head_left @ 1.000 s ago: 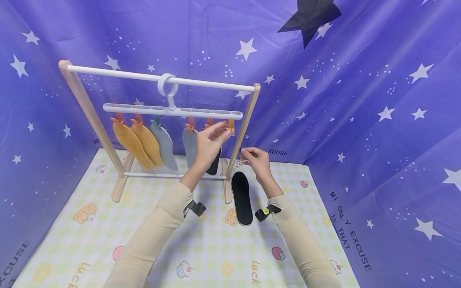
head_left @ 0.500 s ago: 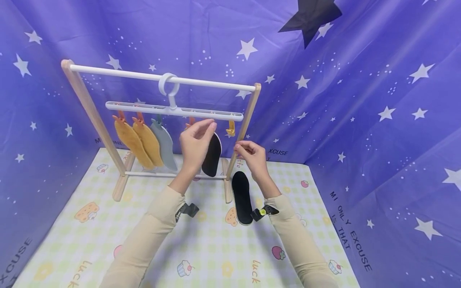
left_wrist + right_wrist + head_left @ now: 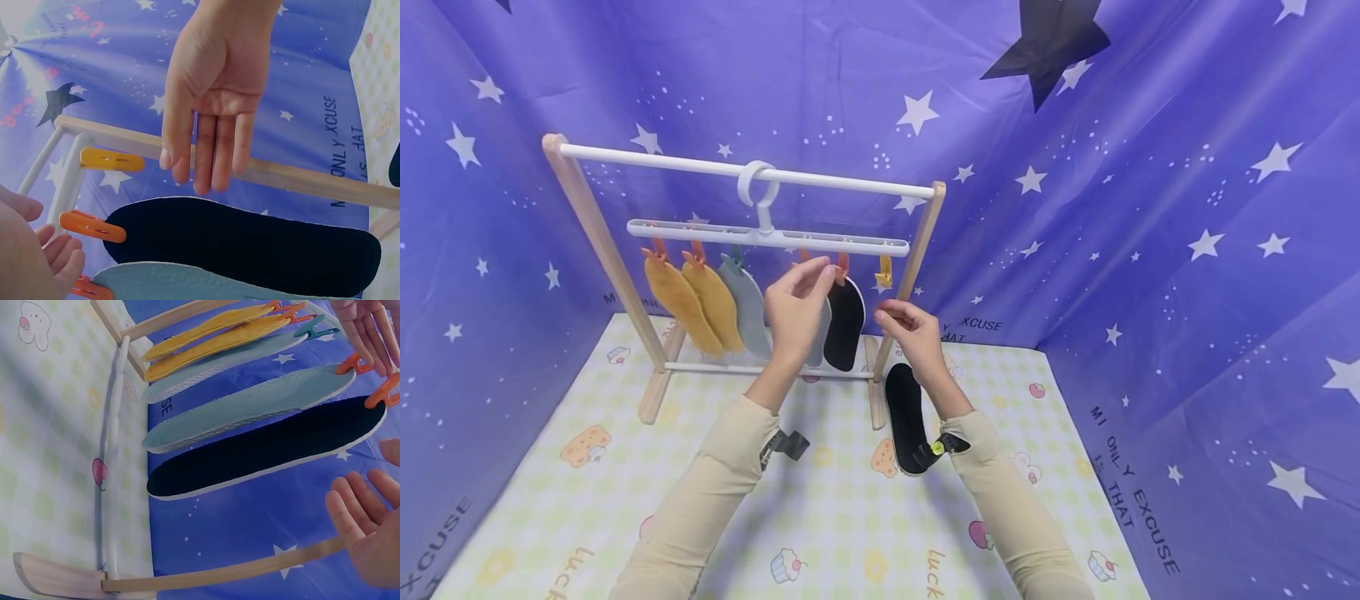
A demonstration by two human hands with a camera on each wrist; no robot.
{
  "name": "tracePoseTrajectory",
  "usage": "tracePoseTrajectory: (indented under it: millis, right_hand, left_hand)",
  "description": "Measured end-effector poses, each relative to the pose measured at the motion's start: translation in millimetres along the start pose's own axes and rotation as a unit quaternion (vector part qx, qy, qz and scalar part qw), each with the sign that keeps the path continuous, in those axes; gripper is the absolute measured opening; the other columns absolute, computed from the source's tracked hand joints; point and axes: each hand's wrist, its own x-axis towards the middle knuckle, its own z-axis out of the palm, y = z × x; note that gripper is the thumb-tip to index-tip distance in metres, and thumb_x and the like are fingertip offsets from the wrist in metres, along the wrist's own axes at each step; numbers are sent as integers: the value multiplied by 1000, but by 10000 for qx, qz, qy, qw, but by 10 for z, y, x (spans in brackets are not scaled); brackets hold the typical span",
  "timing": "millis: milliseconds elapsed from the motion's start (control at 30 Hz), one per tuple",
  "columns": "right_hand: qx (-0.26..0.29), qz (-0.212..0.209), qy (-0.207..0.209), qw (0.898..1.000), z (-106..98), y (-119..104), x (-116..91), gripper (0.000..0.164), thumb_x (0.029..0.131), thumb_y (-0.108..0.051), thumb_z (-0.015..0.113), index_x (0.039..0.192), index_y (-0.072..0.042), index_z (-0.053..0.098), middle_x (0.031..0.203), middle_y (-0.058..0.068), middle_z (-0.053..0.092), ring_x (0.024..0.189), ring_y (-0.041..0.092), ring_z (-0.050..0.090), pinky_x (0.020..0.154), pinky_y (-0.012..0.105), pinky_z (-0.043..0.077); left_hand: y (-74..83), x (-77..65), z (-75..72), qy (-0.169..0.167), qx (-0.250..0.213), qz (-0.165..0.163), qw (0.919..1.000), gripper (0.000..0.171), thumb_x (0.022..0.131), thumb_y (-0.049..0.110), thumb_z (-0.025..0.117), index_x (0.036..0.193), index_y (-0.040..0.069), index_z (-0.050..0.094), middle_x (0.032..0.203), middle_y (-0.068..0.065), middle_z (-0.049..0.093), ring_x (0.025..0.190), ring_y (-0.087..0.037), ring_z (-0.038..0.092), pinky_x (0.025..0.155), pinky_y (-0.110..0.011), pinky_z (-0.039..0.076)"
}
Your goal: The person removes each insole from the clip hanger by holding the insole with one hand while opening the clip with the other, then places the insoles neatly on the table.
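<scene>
A black insole (image 3: pixel 846 333) hangs from an orange clip (image 3: pixel 843 265) on the white hanger (image 3: pixel 700 230). My left hand (image 3: pixel 797 312) is in front of a grey-blue insole (image 3: pixel 822 337), its loosely bent fingers near that orange clip and holding nothing. To its right my right hand (image 3: pixel 916 333) hovers below a yellow clip (image 3: pixel 885 272), which hangs with nothing in it; the relaxed fingers look empty in the left wrist view. Another black insole (image 3: pixel 904 408) lies on the table under my right wrist.
Two yellow insoles (image 3: pixel 681 304) and another grey-blue insole (image 3: pixel 743 304) hang toward the left. The hanger hooks over the top bar of a wooden rack (image 3: pixel 602 242). Around the checked tablecloth (image 3: pixel 730 500) rises a purple star-patterned curtain (image 3: pixel 1150 167).
My left hand has let go of the yellow clip and moved left toward the hanging black insole. My right hand has shifted left, closer to the rack post.
</scene>
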Motion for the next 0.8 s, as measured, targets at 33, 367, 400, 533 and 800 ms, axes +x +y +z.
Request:
tracePoseTrajectory:
  millis: [33,367,400,533,800]
  right_hand:
    - [18,-25,-52,10000,15,2,2,29,93,-2,72,118,13,68,107,16,77,87,2,72,82,21,62]
    - [-126,-107,-297,9994,149,32,38,31,93,2,71,122,12,67,122,34,67,89,-2,71,85,15,58]
    - [-181,-107,-292,9994,163,28,39,30,92,2,71,121,13,67,120,33,68,88,-2,71,85,16,59]
    - [-345,-150,-229,9990,197,54,58,26,91,3,72,116,13,69,115,31,71,86,-2,70,84,16,59]
    - [-794,-246,48,9965,245,89,99,20,90,-1,76,106,11,74,106,29,74,78,-2,67,77,13,57]
  left_hand:
    - [-1,-1,0,-61,8,-32,10000,24,93,9,74,113,-5,75,108,-23,76,98,-19,75,88,-20,60]
    - [24,51,15,-452,297,-438,9976,34,95,12,72,123,-7,69,121,-24,72,117,-33,70,100,-30,57]
    - [30,59,15,-481,342,-468,9972,34,95,12,72,123,-7,69,122,-24,71,118,-33,69,101,-31,57]
    - [45,90,18,-603,589,-543,9950,35,96,13,71,126,-6,68,125,-23,70,120,-33,68,105,-34,55]
    - [62,136,67,-839,1090,-513,9892,35,100,10,65,130,-6,65,124,-24,70,115,-36,69,106,-39,54]
